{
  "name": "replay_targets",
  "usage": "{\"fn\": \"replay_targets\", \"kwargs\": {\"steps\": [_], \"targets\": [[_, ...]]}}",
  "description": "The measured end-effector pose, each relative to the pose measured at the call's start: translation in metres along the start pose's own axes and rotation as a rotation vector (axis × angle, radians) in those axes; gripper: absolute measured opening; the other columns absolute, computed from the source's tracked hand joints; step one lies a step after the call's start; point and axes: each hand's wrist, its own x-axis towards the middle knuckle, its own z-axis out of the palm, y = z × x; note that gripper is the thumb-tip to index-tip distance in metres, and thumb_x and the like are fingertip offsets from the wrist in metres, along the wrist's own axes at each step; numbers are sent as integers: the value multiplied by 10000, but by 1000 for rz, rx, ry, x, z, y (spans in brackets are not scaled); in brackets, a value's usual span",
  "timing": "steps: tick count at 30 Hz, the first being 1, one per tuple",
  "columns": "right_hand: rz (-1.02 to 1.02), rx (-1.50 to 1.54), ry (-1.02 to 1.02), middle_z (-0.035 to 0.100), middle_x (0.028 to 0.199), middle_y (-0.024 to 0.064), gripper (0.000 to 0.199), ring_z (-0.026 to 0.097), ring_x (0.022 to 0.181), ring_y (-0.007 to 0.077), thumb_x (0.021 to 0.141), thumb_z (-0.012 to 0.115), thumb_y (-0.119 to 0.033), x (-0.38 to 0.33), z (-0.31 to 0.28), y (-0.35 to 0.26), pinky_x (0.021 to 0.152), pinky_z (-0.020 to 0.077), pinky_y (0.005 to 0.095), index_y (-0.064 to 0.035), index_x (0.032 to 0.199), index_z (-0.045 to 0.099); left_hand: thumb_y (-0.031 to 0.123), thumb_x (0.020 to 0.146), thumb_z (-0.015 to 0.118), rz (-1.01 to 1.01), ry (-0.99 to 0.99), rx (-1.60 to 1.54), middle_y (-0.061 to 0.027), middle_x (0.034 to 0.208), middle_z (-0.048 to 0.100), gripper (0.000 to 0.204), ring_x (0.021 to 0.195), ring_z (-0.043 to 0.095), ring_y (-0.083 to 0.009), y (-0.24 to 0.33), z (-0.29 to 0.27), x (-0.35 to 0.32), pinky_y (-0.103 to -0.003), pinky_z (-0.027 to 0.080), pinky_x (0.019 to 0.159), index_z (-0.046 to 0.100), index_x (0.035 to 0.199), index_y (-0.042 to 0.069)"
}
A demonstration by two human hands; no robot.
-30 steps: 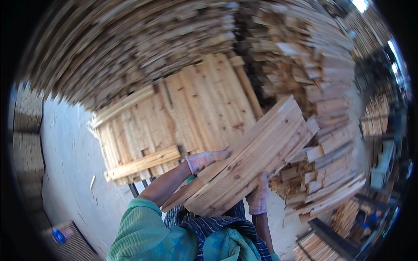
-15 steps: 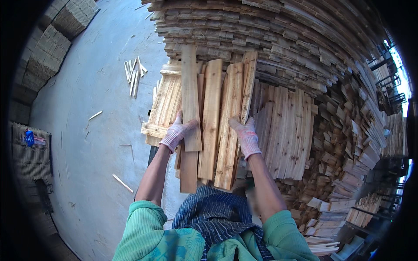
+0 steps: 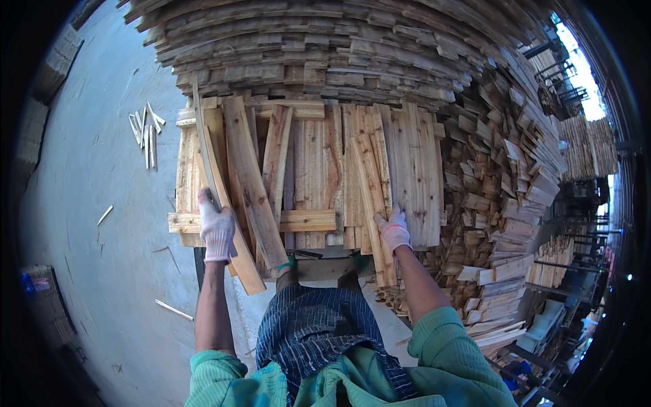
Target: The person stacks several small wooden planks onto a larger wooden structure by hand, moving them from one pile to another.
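Observation:
My left hand (image 3: 218, 232), in a pale work glove, is closed around the near part of a narrow wooden board (image 3: 201, 129) turned up on its edge. Beside it a lighter board (image 3: 237, 247) slants toward me. My gloved right hand (image 3: 395, 232) grips the right side of a knotty plank (image 3: 368, 186), its thumb at the edge; another plank lies against it. Between my hands, loose boards (image 3: 251, 180) rest at a tilt on a layer of side-by-side boards (image 3: 315, 169). A wooden crosspiece (image 3: 308, 220) runs along the near side of that layer.
A tall stack of boards (image 3: 325, 54) rises behind the work surface. To the right lies a large heap of wood offcuts (image 3: 481, 176). Thin wood strips (image 3: 149, 136) are scattered on the grey floor (image 3: 88, 183) at left.
My hands have moved apart, and the bunched boards between them are now spread, baring the layer and crosspiece below. The left board has tipped onto its edge. The view has shifted right.

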Motion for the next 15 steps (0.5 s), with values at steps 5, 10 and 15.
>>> {"fn": "replay_targets", "kwargs": {"steps": [5,10,15], "targets": [[-145,-282,116,431,1408,315,920,503,1234,490,852,739,-387,-14,19,-30,972,467,558,-158,1585,231,346,803,803,27,-85,757,-280,1414,420,945,1316,441,-460,13,85,-58,-522,404,1086,263,1562,186],[-53,-321,-67,448,1380,298,1022,505,1239,466,818,764,-344,11,4,-24,963,471,542,-236,1618,138,382,773,836,-27,5,827,-247,1378,446,1044,1252,479,-427,9,112,-50,-535,451,1001,199,1590,258],[-114,191,-274,460,1375,304,1096,499,1262,475,782,782,-320,34,-37,18,1028,460,519,-199,1628,96,210,796,782,29,26,276,-241,1250,526,880,1181,553,-414,18,102,-58,-462,460,1032,343,1558,196]]}}
